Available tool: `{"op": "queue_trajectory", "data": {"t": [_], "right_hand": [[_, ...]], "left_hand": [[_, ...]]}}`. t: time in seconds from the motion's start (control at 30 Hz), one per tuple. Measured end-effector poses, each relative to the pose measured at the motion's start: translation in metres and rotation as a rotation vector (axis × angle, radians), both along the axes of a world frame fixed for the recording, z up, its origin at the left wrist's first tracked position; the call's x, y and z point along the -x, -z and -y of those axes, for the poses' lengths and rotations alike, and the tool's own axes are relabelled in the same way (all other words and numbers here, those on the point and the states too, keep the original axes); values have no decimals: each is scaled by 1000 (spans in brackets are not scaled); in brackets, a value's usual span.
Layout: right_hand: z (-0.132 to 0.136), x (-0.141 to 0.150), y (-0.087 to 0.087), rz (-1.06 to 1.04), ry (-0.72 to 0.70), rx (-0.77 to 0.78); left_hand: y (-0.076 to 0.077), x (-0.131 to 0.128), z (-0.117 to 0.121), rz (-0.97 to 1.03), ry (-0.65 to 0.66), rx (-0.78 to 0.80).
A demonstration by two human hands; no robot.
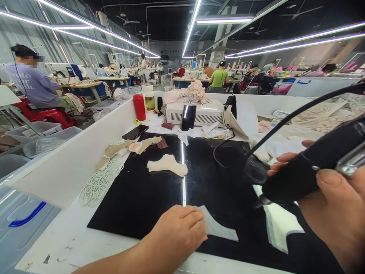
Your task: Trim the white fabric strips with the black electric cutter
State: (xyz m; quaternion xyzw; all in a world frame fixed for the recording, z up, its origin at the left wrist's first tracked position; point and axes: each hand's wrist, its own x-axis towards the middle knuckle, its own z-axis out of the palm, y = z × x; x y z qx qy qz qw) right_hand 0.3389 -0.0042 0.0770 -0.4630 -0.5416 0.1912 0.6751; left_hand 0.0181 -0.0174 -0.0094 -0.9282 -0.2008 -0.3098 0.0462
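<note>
My left hand (182, 230) is closed with its fingers together over the left end of a pale grey fabric piece (218, 225), at the near edge of a glossy black board (154, 201). The fingertips are partly hidden. On the right, my right hand (333, 201) grips a black corded handheld tool (302, 171), its pointed metal tip aimed down and left. Below that tip lies a stack of pale cut fabric pieces (281, 222), partly covered by the tool. A cream fabric piece (168, 165) rests farther back on the board.
A bundle of white cord (101, 182) and beige scraps (114, 152) lie left. Behind the board are a dark phone (135, 132), an upright phone (188, 118), a red bottle (139, 107) and a white vented machine (173, 114). The tool's black cable (302, 114) arcs across the right. Other people sit farther away.
</note>
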Motion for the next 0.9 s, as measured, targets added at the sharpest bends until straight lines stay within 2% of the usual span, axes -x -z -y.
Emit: {"op": "queue_trajectory", "data": {"t": [0.07, 0.17, 0.27, 0.37, 0.5, 0.67, 0.9], "right_hand": [[-1, 27, -10, -153, -6, 2], [-1, 67, -18, -216, -135, -20], [-2, 98, -13, -216, -234, -59], [-3, 117, -3, -245, -260, -87], [-5, 126, 4, -225, -227, -95], [-9, 127, 6, -189, -171, -98], [-10, 127, 6, -252, -192, -113]], "left_hand": [[-1, 0, 0, -3, 0, 27], [-2, 1, -1, 14, 1, 37], [-3, 1, -1, 36, -7, 12], [-2, -1, 0, 46, -16, -9], [-2, -1, 1, 19, -33, -9], [-5, -2, 2, 44, -36, -24], [-11, -3, 2, 53, -47, -38]]}}
